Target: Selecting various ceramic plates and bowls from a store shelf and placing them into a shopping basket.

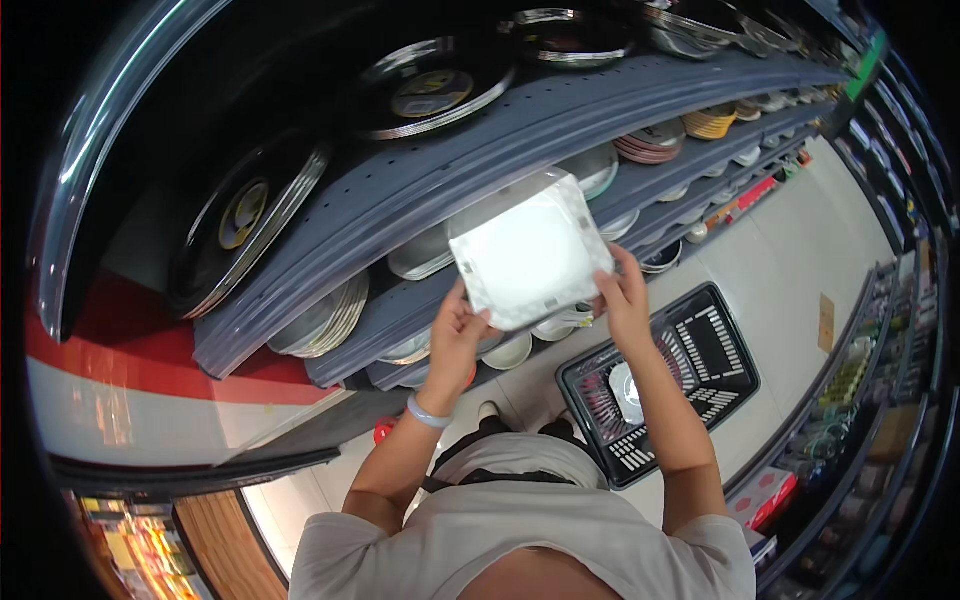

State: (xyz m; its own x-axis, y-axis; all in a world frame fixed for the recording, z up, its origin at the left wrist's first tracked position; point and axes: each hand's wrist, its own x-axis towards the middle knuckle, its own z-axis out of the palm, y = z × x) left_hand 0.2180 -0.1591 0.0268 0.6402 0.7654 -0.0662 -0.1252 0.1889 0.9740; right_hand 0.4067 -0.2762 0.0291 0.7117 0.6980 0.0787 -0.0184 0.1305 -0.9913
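Observation:
Both my hands hold a square white plate [531, 251] with a patterned rim, in front of the edge of a grey shelf. My left hand [459, 322] grips its lower left corner, thumb on the rim. At the right edge, my right hand [624, 289] pinches the rim, thumb on top. The fingers beneath the plate are partly hidden. Behind and below the plate are stacks of dishes, among them a stack of plates [330, 319] at the left. A black shopping basket [727, 315] stands on the floor to the right, with a white dish [624, 390] inside, partly hidden by my right forearm.
Round metal trays [435, 86] stand on the upper grey shelf [450, 161]. Pink-edged dishes [651, 142] and yellow bowls [709, 120] are stacked farther right. Another shelf of goods [844, 390] runs along the right side of the aisle. A piece of cardboard [826, 322] lies on the floor.

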